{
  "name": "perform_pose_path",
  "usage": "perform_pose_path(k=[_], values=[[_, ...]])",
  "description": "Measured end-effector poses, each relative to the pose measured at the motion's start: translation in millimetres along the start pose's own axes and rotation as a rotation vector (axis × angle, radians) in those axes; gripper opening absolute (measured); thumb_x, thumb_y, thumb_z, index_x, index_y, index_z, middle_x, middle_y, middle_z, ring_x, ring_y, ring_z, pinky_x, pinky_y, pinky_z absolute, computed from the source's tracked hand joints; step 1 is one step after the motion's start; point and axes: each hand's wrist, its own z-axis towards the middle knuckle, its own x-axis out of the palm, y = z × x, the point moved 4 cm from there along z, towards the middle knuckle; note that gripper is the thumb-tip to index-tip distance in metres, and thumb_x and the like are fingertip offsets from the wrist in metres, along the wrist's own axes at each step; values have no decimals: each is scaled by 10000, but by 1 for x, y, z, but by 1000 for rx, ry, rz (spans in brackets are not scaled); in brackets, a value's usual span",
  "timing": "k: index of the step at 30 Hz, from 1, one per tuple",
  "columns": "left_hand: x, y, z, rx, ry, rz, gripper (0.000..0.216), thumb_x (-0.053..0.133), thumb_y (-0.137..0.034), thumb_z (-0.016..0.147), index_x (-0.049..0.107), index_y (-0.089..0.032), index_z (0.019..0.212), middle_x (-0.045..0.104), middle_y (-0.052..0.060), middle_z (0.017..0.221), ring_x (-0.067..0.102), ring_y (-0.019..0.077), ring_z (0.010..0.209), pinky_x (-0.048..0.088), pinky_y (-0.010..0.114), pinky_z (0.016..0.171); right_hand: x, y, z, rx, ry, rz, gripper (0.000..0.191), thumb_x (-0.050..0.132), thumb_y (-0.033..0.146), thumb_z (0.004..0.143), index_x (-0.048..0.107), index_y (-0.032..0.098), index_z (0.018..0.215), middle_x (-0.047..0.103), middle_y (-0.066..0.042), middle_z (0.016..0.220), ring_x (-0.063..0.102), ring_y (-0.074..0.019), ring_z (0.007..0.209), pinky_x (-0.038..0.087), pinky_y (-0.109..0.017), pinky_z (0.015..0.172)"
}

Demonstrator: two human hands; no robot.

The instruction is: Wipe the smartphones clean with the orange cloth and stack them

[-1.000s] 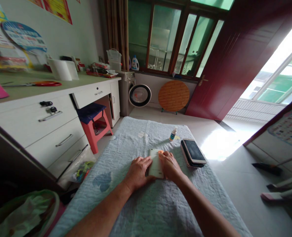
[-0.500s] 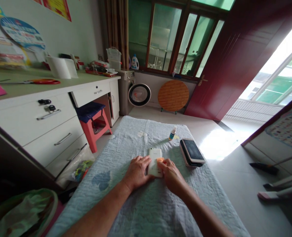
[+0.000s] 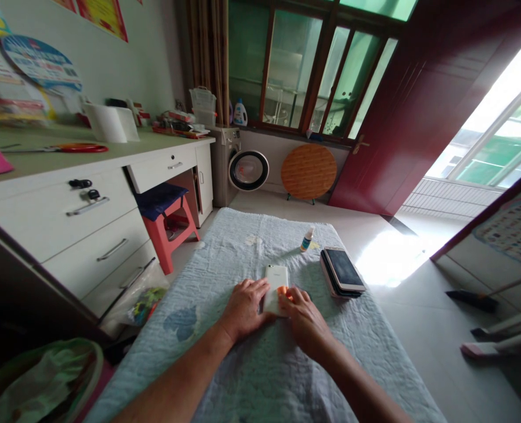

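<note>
A white smartphone lies back side up on the light blue quilted cover. My left hand grips its left side and lower end, fingers along the edge, steadying it against the cover. Pinched in my right hand is a small orange piece, perhaps a cloth, pressed on the phone's back near its right edge; my fingers hide part of it. Beyond the phone stands a small spray bottle with a white top. To the right sits a stack of phones, the top one screen up.
The quilted cover spreads over the low surface under my hands. On the left are a white desk, a red stool and a lined bin. A washing machine with its door ajar and a round wooden tabletop stand behind.
My right hand has shifted slightly left and turned over the phone's back, and the orange piece now looks more bunched under the fingers. The left hand and phone have stayed put.
</note>
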Motion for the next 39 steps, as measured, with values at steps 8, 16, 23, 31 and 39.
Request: perform_pose_path(k=[8, 16, 23, 31, 39], values=[[-3, 0, 0, 14, -13, -39, 679, 691, -595, 699, 573, -216, 1250, 560, 78, 1340, 517, 307, 1109, 407, 436, 971, -3, -20, 71, 43, 48, -158, 434, 435, 114, 824, 531, 157, 1245, 535, -114, 1139, 468, -204, 951, 360, -289, 848], [-8, -4, 0, 22, -3, -73, 719, 688, -593, 700, 514, -253, 1309, 590, 45, 1289, 535, 290, 1069, 399, 416, 969, 4, 5, 83, -84, 1, -171, 425, 405, 190, 907, 452, 197, 1329, 548, -96, 1150, 466, -202, 934, 353, -297, 832], [-4, -2, -1, 4, -12, -40, 634, 684, -570, 706, 579, -228, 1229, 580, 63, 1300, 516, 297, 1097, 409, 420, 961, -2, -20, 77, -2, 10, -193, 375, 421, 154, 885, 529, 200, 1241, 550, -86, 1151, 468, -192, 889, 344, -285, 802], [-4, -1, 0, -2, -3, -27, 637, 694, -550, 693, 573, -238, 1235, 566, 62, 1320, 511, 301, 1100, 402, 423, 968, -6, -32, 73, 41, 6, -217, 295, 428, 148, 868, 596, 181, 1108, 563, -89, 1103, 461, -195, 872, 339, -281, 783], [-2, 0, 0, 20, -13, -79, 708, 660, -640, 697, 533, -219, 1251, 580, 92, 1270, 523, 313, 1110, 387, 438, 982, 1, -4, 102, -17, 39, -185, 355, 433, 203, 905, 548, 231, 1239, 537, -68, 1123, 472, -190, 915, 346, -272, 806]])
